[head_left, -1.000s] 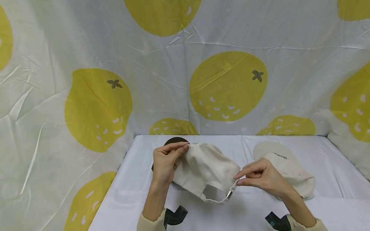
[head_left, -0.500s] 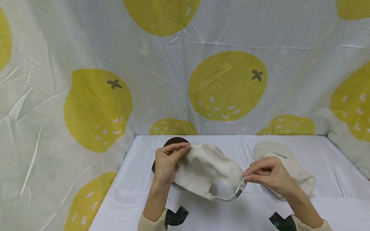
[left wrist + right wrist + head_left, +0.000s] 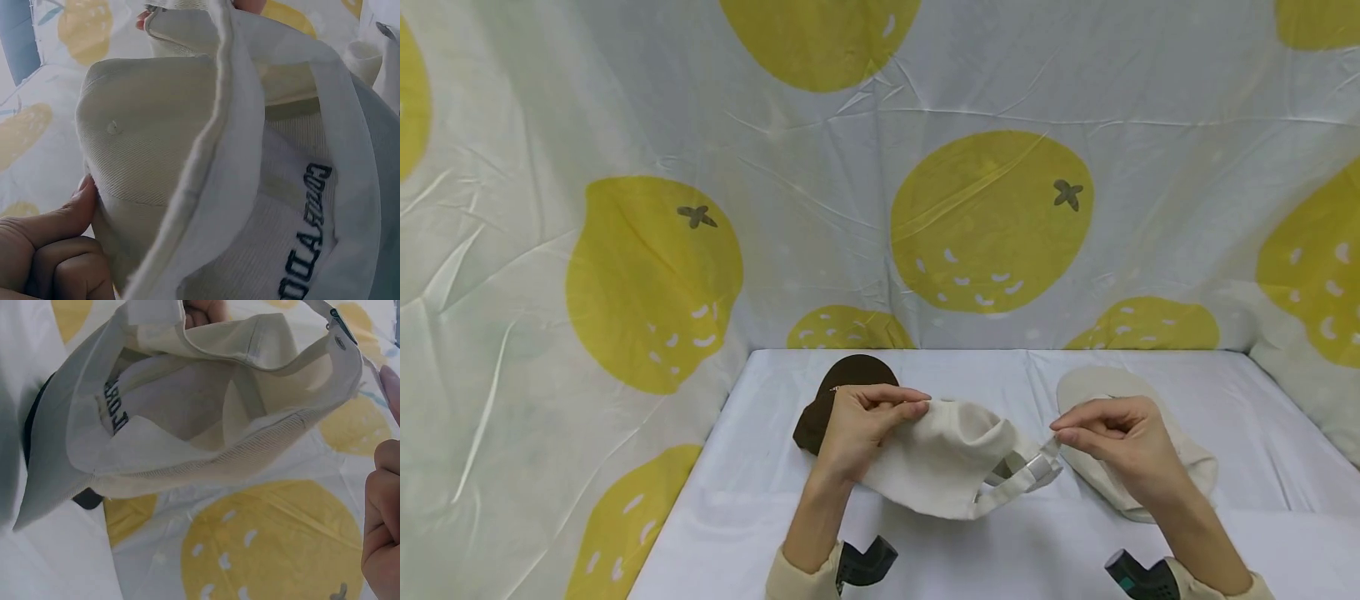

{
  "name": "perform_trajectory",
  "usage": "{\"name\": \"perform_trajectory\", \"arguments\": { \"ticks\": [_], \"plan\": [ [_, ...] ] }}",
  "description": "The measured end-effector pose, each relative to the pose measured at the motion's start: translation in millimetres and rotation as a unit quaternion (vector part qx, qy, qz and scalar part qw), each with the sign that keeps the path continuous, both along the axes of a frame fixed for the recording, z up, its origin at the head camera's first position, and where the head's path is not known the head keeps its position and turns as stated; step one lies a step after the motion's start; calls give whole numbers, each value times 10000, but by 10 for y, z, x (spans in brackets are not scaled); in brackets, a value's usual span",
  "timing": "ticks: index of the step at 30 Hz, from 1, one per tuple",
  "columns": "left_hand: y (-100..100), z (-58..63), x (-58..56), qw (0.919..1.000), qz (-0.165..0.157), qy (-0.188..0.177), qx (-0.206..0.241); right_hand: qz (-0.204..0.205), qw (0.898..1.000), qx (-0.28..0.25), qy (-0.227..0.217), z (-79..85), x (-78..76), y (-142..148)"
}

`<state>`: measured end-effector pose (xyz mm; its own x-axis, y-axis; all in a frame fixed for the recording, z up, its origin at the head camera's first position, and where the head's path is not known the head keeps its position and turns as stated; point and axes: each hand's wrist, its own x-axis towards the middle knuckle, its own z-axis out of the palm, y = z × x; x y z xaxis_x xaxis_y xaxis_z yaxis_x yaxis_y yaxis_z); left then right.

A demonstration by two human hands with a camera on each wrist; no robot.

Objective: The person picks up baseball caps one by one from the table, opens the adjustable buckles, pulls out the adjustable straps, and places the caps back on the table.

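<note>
A cream baseball cap [image 3: 940,467] hangs above the table, tipped so its rear opening faces me in the head view. My left hand [image 3: 865,433] pinches the cap's crown between thumb and fingers. On the other side, my right hand [image 3: 1131,437] pinches the end of the back strap [image 3: 1011,492], close to its metal buckle [image 3: 1040,467]. Both wrist views look into the cap, where dark stitched letters [image 3: 306,244] show in reverse on the inside. The sweatband [image 3: 81,437] faces the right wrist camera.
A dark brown cap [image 3: 857,371] lies at the back left, partly covered by my left hand. Behind my right hand lies another cream cap [image 3: 1090,387]. White cloth covers the table [image 3: 985,567]. A lemon-print curtain [image 3: 820,208] rises behind and at the sides.
My right hand has moved right and up with the strap, tilting the cap's rear upward. My left hand has shifted right and slightly down, uncovering more of the brown cap.
</note>
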<state>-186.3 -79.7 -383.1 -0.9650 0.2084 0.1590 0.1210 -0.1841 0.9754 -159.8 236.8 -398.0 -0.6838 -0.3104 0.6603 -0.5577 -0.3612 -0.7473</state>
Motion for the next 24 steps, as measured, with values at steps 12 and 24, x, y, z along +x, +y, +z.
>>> {"name": "perform_trajectory", "arguments": {
  "ticks": [12, 24],
  "plan": [
    [30, -67, -38, 9990, -223, 51, -384, -501, 9976, -452, -133, 78, 68, -55],
    [-13, -3, -6, 9991, 170, 61, -381, -1872, 9774, 387, -902, 138, 205, -236]
  ]
}}
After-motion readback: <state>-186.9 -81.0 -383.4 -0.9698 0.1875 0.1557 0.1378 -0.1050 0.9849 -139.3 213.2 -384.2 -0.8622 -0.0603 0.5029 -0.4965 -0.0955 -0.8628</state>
